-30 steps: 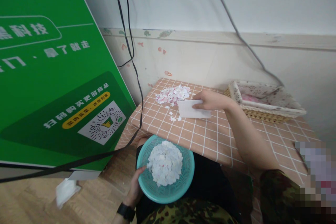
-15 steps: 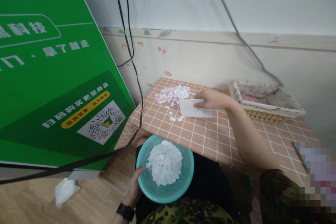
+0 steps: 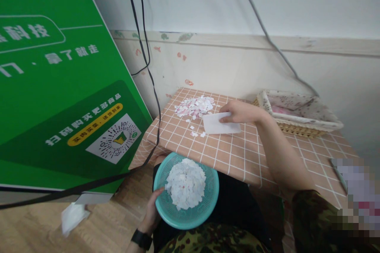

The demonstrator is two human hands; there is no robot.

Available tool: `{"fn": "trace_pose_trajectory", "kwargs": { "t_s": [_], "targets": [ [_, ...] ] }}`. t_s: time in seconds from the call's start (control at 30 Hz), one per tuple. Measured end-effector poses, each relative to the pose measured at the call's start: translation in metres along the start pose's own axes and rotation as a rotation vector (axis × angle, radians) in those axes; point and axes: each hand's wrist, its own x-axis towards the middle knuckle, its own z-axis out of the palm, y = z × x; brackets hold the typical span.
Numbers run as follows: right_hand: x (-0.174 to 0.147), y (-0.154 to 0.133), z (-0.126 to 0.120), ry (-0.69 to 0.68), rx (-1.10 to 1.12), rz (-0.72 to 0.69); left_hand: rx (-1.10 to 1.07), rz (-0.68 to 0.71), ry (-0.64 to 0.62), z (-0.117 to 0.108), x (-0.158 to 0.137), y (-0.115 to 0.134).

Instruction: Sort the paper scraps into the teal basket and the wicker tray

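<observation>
In my lap rests a teal plastic basket (image 3: 187, 219) with a heap of small white paper pieces (image 3: 185, 184) inside. My left hand (image 3: 153, 205) grips its left rim, the thumb over the edge and the other fingers hidden beneath. Over the table, my right hand (image 3: 236, 112) pinches a white card (image 3: 218, 124) by its upper part. The card lies close to the tabletop, just right of a few loose paper pieces (image 3: 194, 134). Beyond its left end sits a pile of white and pinkish paper pieces (image 3: 196, 106).
A checked cloth covers the table (image 3: 228, 154). At its back right stands a lined wicker basket (image 3: 303, 128) with something pink inside. A green printed panel (image 3: 59, 99) rises at left, black cables (image 3: 152, 83) hanging before it. A white plastic bag (image 3: 73, 217) lies on the floor.
Almost nothing differs. The whole view has shifted very slightly; both hands keep their holds, and the card and the paper pieces stay in about the same places.
</observation>
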Motion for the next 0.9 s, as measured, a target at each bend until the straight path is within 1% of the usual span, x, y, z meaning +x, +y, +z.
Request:
{"fn": "trace_pose_trajectory", "kwargs": {
  "t_s": [0.1, 0.2, 0.27, 0.37, 0.43, 0.53, 0.67, 0.77, 0.9],
  "targets": [
    [-0.002, 0.002, -0.001, -0.036, 0.011, 0.015, -0.004, 0.004, -0.002, 0.0, 0.0, 0.0],
    [-0.003, -0.001, -0.002, -0.011, 0.004, 0.006, -0.009, -0.011, -0.008, 0.0, 0.0, 0.0],
    [-0.001, -0.004, 0.0, 0.0, -0.001, -0.003, -0.003, -0.017, 0.009, 0.001, 0.0, 0.0],
    [0.003, -0.006, 0.004, -0.005, -0.015, 0.009, 0.005, -0.015, 0.028, 0.0, 0.0, 0.0],
    [0.002, -0.004, 0.004, -0.017, -0.024, 0.017, 0.004, -0.015, 0.017, -0.002, 0.001, -0.001],
    [-0.004, 0.003, 0.0, -0.025, -0.051, 0.051, 0.0, -0.009, -0.013, -0.003, 0.002, -0.002],
    [-0.01, 0.006, -0.006, 0.0, -0.092, 0.096, -0.005, -0.004, -0.023, -0.001, 0.001, -0.001],
    [-0.008, 0.003, -0.006, -0.012, -0.042, 0.062, -0.002, -0.005, -0.018, 0.002, -0.001, 0.0],
    [-0.004, 0.002, -0.002, -0.087, 0.021, 0.028, -0.002, -0.003, -0.01, 0.002, -0.001, 0.0]
  ]
}}
